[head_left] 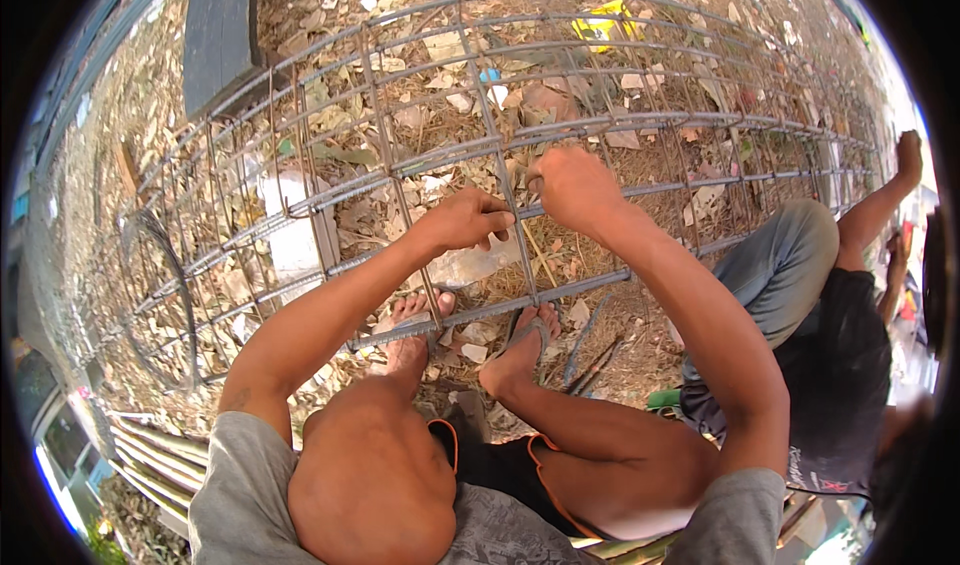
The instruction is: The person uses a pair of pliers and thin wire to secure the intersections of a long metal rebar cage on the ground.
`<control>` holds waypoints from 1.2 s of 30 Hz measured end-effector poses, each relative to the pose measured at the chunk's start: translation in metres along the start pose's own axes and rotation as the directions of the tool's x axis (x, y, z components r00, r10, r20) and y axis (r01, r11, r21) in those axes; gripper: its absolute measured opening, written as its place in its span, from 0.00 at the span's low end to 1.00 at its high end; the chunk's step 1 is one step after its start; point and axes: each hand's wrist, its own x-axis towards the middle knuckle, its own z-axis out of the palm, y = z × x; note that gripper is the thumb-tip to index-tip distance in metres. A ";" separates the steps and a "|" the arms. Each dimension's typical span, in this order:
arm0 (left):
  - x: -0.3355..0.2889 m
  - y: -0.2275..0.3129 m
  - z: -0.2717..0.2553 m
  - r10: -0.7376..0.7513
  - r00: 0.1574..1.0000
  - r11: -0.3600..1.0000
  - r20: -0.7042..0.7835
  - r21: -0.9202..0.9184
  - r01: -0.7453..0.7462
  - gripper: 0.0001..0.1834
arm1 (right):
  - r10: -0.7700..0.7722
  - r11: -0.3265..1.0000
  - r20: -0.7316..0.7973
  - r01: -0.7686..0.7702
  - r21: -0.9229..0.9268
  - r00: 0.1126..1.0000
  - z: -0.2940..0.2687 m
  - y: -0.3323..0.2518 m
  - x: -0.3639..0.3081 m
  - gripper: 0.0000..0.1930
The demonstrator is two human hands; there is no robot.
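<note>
Left hand (465,220), fingers partly curled with thumb and forefinger drawn close, meets one stirrup (524,250) of the steel rebar cage (600,124); whether it pinches anything I cannot tell. Just beyond and to its right, the right hand (578,190) is curled almost into a fist beside the same stirrup, its knuckles hiding whatever may lie inside. The cage stretches across the view in front of the person, its right end partly behind a co-worker's bent knee (800,250), its left end blending with tangled wire (170,285). Dark fisheye rim crops the co-worker's body. Gaps between stirrups leave room on either side of the hands. Nearer the body, the cage's lowest long bar passes close above the sandalled feet (520,350); a dark board (222,40) overlaps the far left edge.
</note>
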 end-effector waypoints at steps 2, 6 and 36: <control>0.005 0.001 -0.006 0.038 0.999 0.999 0.002 -0.015 -0.038 0.17 | -0.062 0.998 0.122 0.064 -0.010 0.991 0.005 0.001 0.012 0.10; 0.010 -0.002 -0.010 0.104 0.994 0.992 -0.017 0.066 -0.103 0.17 | 0.027 0.987 0.187 0.004 -0.162 0.982 -0.003 -0.015 0.023 0.11; 0.021 -0.014 -0.024 -0.091 0.989 0.982 0.119 -0.155 0.108 0.14 | 0.330 0.163 0.360 -0.429 0.889 0.873 0.090 0.013 -0.026 0.17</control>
